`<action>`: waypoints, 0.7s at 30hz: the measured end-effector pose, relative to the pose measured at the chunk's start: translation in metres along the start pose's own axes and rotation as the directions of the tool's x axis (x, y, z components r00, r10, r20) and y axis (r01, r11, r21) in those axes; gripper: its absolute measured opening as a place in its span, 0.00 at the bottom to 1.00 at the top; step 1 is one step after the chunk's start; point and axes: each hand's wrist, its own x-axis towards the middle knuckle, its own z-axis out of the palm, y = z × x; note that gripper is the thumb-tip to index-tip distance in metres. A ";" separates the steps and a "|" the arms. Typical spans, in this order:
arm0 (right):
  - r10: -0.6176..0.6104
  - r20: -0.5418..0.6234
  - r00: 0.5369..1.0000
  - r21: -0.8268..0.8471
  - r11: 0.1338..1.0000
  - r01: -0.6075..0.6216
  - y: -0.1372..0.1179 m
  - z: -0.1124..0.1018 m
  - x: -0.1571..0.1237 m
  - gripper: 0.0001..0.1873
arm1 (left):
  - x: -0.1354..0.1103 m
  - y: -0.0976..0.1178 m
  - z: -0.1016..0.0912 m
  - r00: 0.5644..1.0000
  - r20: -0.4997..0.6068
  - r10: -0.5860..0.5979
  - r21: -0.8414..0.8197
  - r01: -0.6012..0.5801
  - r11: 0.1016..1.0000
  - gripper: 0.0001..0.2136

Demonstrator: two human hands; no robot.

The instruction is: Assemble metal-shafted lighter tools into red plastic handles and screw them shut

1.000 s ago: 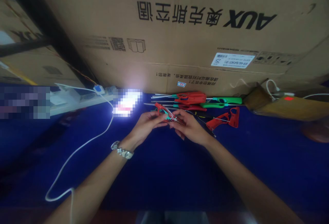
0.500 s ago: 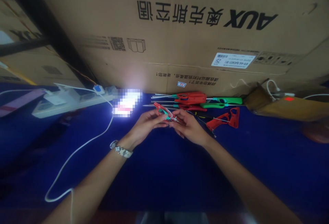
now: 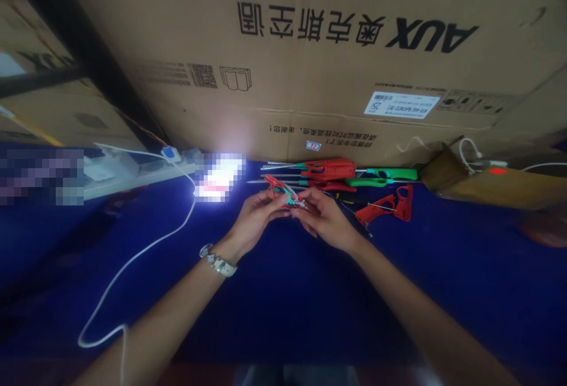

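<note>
My left hand (image 3: 261, 215) is closed around an open red lighter handle (image 3: 271, 180) with a green part and thin pale strands inside it. At the handle's right end, the fingers of my right hand (image 3: 328, 215) are pinched together on it. My fingertips hide much of the lighter handle, so its small parts are hard to make out. Just behind my hands lie several long-nosed lighters, among them a red lighter (image 3: 332, 169) and a green lighter (image 3: 396, 173). Loose red casing pieces (image 3: 403, 204) rest to the right, beside a black and yellow tool (image 3: 348, 199).
A large cardboard box (image 3: 310, 79) stands along the back of the blue tabletop (image 3: 274, 303). Left of my hands are a glowing blurred screen (image 3: 220, 177), a white power strip (image 3: 133, 174) and a white cable (image 3: 146, 251). An open brown box (image 3: 500, 184) sits at right.
My left wrist has shifted slightly right and down. Both hands keep their hold on the lighter handle, with only small finger movement.
</note>
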 end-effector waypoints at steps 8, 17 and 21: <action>0.021 0.010 1.000 0.048 0.999 -0.021 -0.001 0.001 0.001 0.19 | 0.003 0.012 -0.014 0.990 0.135 -0.029 0.142 0.010 0.990 0.11; 0.014 0.068 0.998 0.052 0.998 -0.018 -0.001 -0.004 0.001 0.15 | 0.006 0.012 -0.013 0.996 0.091 0.011 0.281 -0.037 0.959 0.13; 0.027 0.065 0.998 0.028 0.999 -0.029 0.001 -0.005 0.002 0.17 | 0.005 0.011 -0.012 0.995 0.101 -0.022 0.225 -0.002 0.974 0.13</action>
